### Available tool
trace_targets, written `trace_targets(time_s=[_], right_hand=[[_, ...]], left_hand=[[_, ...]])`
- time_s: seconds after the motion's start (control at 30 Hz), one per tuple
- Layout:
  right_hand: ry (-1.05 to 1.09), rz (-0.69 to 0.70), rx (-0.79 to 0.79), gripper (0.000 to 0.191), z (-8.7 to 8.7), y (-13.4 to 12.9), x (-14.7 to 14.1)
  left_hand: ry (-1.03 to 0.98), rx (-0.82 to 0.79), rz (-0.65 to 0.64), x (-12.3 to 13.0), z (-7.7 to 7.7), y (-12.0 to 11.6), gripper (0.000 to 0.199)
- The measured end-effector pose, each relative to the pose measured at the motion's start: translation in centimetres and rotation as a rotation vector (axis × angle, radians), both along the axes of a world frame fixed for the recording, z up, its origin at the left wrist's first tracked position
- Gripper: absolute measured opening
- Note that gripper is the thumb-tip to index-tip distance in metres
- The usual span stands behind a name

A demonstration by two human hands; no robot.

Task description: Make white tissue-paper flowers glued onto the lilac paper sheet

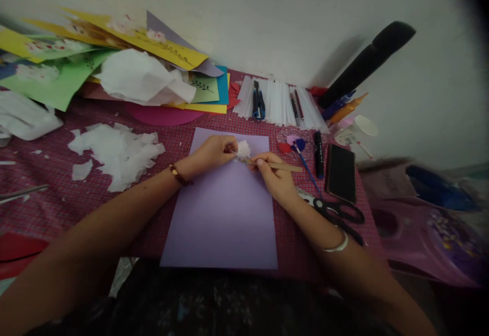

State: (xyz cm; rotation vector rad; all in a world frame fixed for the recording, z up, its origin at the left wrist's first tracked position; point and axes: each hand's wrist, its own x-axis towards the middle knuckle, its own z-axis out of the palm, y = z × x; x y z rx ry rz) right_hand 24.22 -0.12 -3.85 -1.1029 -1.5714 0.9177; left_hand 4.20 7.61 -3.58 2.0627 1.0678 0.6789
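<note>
Over the upper part of a purple sheet, my left hand pinches the edge of a small white tissue flower. My right hand is closed round a flat wooden stick, whose tip meets the lower side of the flower. Both hands are close together, with the flower between them. Torn white tissue pieces lie in a pile to the left of the sheet.
Black scissors lie partly beneath my right forearm, near a phone, a black marker and a blue brush. Glue sticks are at the back. Coloured cards and crumpled tissue fill the back left.
</note>
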Motion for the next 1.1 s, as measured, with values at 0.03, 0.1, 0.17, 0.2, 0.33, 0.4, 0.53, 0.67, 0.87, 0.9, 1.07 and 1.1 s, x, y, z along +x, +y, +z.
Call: trace_targets(time_s=[0.03, 0.1, 0.17, 0.2, 0.33, 0.4, 0.53, 0.67, 0.87, 0.9, 1.07, 1.1], right_hand=[[-0.054, 0.007, 0.018, 0.022, 0.0, 0.0, 0.0], [-0.150, 0.006, 0.043, 0.019, 0.1, -0.1, -0.1], [-0.217, 0.003, 0.052, 0.018, 0.2, 0.0, -0.2], [-0.236, 0.004, 0.057, 0.018, 0.2, 0.0, -0.2], [-0.257, 0.012, 0.082, 0.018, 0.2, 0.0, -0.3], [-0.262, 0.015, 0.091, 0.018, 0.1, 0.1, -0.3], [-0.320, 0.048, 0.176, 0.017, -0.2, 0.0, -0.3], [-0.460, 0.118, 0.289, 0.019, -0.4, -0.1, -0.2], [-0.708, 0.160, 0.365, 0.023, -1.0, -0.3, -0.2], [-0.739, 0.168, 0.378, 0.024, -1.0, -0.3, -0.3], [-0.610, 0.140, 0.372, 0.021, -0.5, -0.6, -0.1], [-0.498, 0.097, 0.326, 0.021, -0.3, -0.6, 0.0]], left_hand=[[-0.010, -0.007, 0.002, 0.0, -0.1, 0.1, 0.010], [-0.038, -0.044, 0.003, 0.1, -0.3, 0.2, 0.008], [-0.076, -0.091, -0.009, 0.1, -0.4, 0.5, 0.006], [-0.099, -0.116, -0.020, 0.0, -0.4, 0.6, 0.004], [-0.216, -0.223, -0.033, -0.5, 0.0, 0.9, 0.007], [-0.296, -0.277, 0.005, -0.8, 0.3, 0.9, 0.011], [-0.490, -0.396, 0.150, -1.2, 0.6, 0.8, 0.008], [-0.614, -0.485, 0.271, -1.2, 0.6, 0.8, 0.007], [-0.664, -0.516, 0.300, -1.2, 0.9, 0.7, 0.012], [-0.667, -0.513, 0.297, -1.2, 0.9, 0.6, 0.012], [-0.684, -0.501, 0.255, -1.0, 0.3, 0.6, 0.011], [-0.691, -0.511, 0.246, -1.2, 0.4, 0.7, 0.009]])
